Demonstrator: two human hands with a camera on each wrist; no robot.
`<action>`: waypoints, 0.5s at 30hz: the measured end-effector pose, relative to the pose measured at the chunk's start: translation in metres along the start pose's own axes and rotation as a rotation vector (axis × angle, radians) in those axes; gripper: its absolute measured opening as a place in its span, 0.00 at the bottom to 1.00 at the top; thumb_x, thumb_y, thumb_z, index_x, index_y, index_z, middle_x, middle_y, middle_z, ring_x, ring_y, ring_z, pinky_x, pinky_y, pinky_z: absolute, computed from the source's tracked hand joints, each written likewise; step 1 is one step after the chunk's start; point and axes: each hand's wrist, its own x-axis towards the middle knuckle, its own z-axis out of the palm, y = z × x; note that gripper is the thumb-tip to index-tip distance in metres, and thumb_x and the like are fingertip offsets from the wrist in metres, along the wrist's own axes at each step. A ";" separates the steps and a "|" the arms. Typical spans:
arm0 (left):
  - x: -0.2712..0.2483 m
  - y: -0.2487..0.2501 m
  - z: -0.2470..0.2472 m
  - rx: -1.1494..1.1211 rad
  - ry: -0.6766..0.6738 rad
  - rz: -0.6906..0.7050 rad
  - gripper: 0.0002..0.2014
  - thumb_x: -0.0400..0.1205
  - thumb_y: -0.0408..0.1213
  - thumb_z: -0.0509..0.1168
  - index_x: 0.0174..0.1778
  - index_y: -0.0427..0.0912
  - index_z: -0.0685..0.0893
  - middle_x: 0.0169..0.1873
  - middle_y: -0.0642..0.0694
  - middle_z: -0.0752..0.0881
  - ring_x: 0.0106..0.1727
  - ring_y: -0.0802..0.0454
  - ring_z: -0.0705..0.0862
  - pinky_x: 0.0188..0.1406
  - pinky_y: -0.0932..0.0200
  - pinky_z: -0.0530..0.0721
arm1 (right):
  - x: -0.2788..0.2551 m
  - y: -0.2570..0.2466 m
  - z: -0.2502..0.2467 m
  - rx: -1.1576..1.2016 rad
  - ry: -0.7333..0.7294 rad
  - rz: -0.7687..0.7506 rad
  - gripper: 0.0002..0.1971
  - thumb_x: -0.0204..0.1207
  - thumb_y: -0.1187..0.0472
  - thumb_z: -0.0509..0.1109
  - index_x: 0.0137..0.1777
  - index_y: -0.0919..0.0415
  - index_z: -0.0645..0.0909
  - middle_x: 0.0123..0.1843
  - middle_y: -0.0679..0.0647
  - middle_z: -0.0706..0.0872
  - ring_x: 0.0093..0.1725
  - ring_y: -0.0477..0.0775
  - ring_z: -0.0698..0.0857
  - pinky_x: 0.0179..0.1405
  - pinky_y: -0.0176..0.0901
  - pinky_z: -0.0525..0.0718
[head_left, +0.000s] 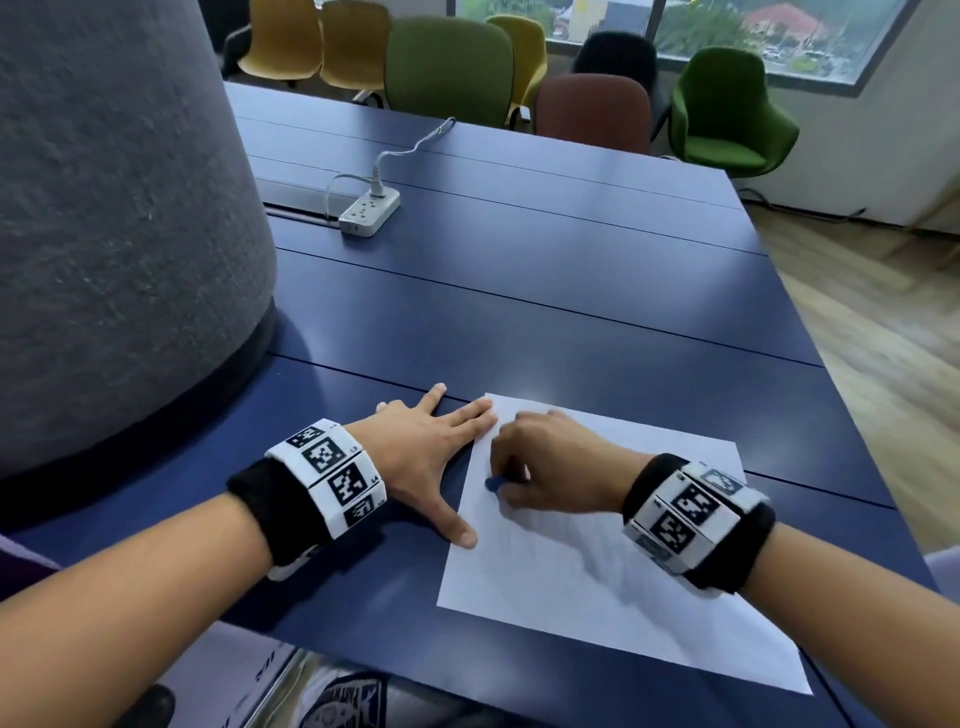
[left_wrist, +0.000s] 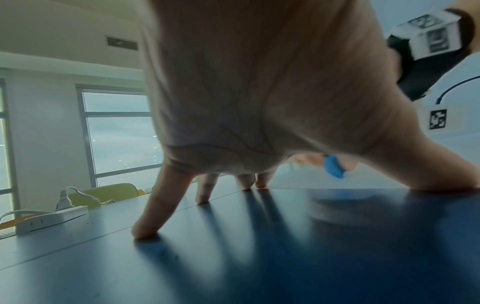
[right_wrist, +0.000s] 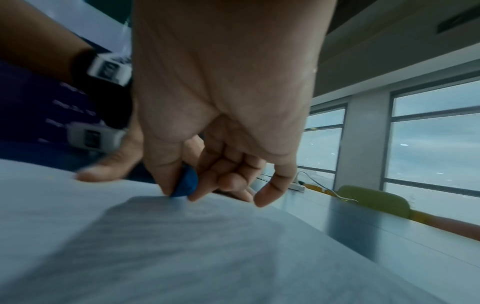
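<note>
Right hand (head_left: 561, 462): the grip is closed on a blue eraser (head_left: 493, 484), pinched between the thumb and forefinger, with the other fingers curled loosely beside it. The eraser protrudes from the underside of the grip at the fingertips. In the right wrist view its lower end touches the sheet of paper (head_left: 597, 597) directly beneath. The hand is blurred in the head view, so finer detail of the pinch cannot be confirmed there. The paper lies flat on the counter (head_left: 519, 322) under the grip. It extends from the grip towards the person and out to the right, so the grip stands over the sheet's far-left portion, near its left edge. Left hand (head_left: 421, 457): it holds nothing and lies just left of the grip, palm down, with the fingers straight and spread. The forefinger tip rests on the sheet's far-left corner, beyond the grip. The thumb tip rests on the sheet's left edge, nearer the person than the grip. The other fingertips rest on the bare counter. The eraser sits within the span between that forefinger and thumb, not touching either. A power strip (head_left: 370, 210) with one plug inserted lies on the counter well beyond the grip, to the left.
</note>
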 end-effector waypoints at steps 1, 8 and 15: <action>0.000 0.000 -0.001 0.006 -0.003 -0.002 0.68 0.59 0.81 0.67 0.85 0.59 0.33 0.81 0.69 0.30 0.86 0.42 0.34 0.74 0.31 0.67 | -0.006 -0.004 0.003 0.026 -0.058 -0.040 0.05 0.71 0.54 0.71 0.41 0.54 0.84 0.39 0.47 0.88 0.46 0.51 0.81 0.51 0.50 0.81; 0.000 0.000 -0.001 0.003 -0.017 -0.001 0.68 0.58 0.81 0.67 0.85 0.59 0.33 0.81 0.68 0.30 0.85 0.42 0.33 0.74 0.33 0.66 | 0.001 0.000 0.002 0.012 -0.011 0.010 0.07 0.73 0.49 0.71 0.43 0.51 0.84 0.40 0.45 0.87 0.46 0.51 0.81 0.52 0.50 0.80; 0.000 -0.001 0.000 -0.009 -0.009 0.001 0.68 0.59 0.80 0.68 0.85 0.58 0.33 0.82 0.68 0.30 0.85 0.42 0.33 0.75 0.29 0.62 | -0.022 -0.019 0.014 0.079 -0.206 -0.116 0.07 0.69 0.55 0.72 0.45 0.56 0.86 0.41 0.48 0.88 0.46 0.51 0.80 0.47 0.48 0.81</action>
